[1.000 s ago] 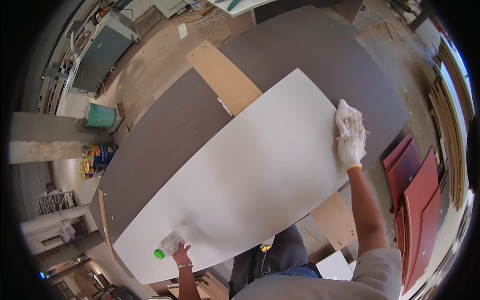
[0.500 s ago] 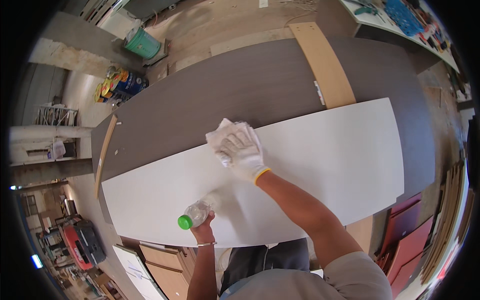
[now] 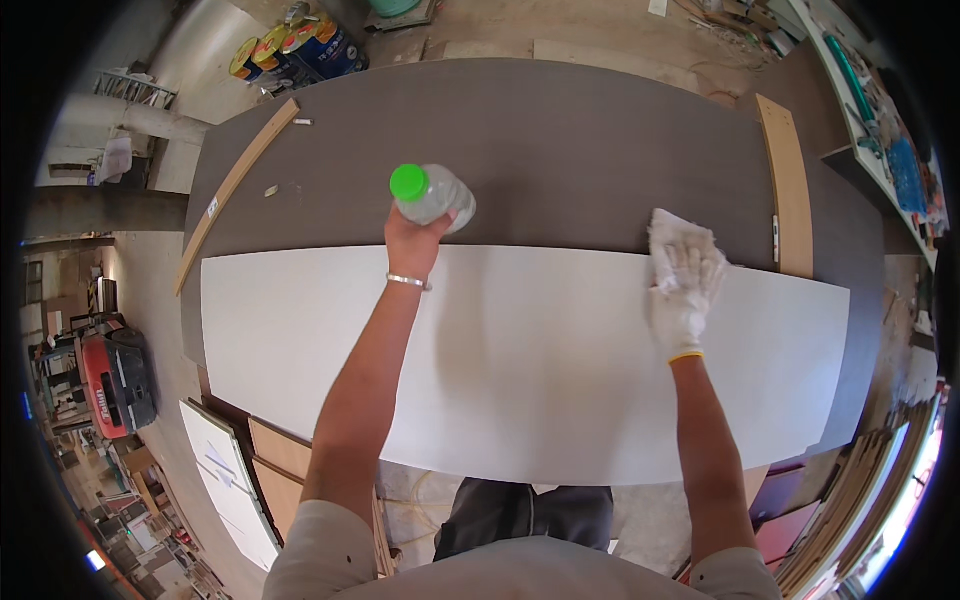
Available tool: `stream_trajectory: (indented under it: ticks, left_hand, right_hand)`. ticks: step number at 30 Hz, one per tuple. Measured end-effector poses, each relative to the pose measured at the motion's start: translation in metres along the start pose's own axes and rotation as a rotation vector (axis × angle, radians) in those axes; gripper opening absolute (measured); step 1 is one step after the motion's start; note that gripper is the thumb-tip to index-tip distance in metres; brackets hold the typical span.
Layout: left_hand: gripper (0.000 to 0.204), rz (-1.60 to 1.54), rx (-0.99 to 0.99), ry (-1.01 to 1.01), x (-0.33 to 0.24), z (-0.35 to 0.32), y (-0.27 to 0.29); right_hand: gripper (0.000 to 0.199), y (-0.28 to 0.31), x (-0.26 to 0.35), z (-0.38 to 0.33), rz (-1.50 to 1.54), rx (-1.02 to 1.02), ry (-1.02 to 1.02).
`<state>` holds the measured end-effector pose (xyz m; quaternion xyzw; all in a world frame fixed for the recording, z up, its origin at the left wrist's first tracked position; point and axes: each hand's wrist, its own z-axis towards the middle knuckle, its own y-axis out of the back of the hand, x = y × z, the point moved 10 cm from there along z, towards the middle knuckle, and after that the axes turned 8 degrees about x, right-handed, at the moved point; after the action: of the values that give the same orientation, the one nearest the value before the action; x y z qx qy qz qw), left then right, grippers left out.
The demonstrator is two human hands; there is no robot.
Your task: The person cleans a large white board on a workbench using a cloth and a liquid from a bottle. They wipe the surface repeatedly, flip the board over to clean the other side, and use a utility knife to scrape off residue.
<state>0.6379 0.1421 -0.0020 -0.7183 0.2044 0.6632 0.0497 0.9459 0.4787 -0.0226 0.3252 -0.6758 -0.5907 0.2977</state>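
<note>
At the far edge of the smooth white rectangular panel (image 3: 560,360), a crumpled white cloth (image 3: 668,228) lies under the white-gloved right hand (image 3: 686,285), palm down, probably for even pressure; whether its fingers grip, I cannot tell. The bare left hand (image 3: 412,243) clasps a clear plastic bottle with a green cap (image 3: 440,195), likely held clear of the panel, over the flat dark-brown board (image 3: 590,150). Half a second ago, bottle and cloth were both farther left relative to the panel.
</note>
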Motion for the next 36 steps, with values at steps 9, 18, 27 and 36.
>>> stream_trajectory:
  ticks: [9,18,27,36]
  left_hand:
    - [0.054,0.068,0.207,0.005,0.015,0.079,-0.027]
    - [0.065,0.298,0.035,-0.123,0.006,0.003,0.100]
    - [0.052,1.069,-0.257,0.188,0.116,-0.343,0.304]
    - [0.056,1.059,-0.082,0.348,0.123,-0.357,0.302]
  right_hand:
    - [0.035,0.023,0.345,-0.018,0.501,-0.190,0.499]
    - [0.053,-0.017,0.115,-0.061,0.107,-0.040,0.279]
    - [0.066,-0.034,0.118,-0.029,-0.112,0.084,0.039]
    - [0.054,-0.002,0.646,-0.037,0.092,0.034,0.868]
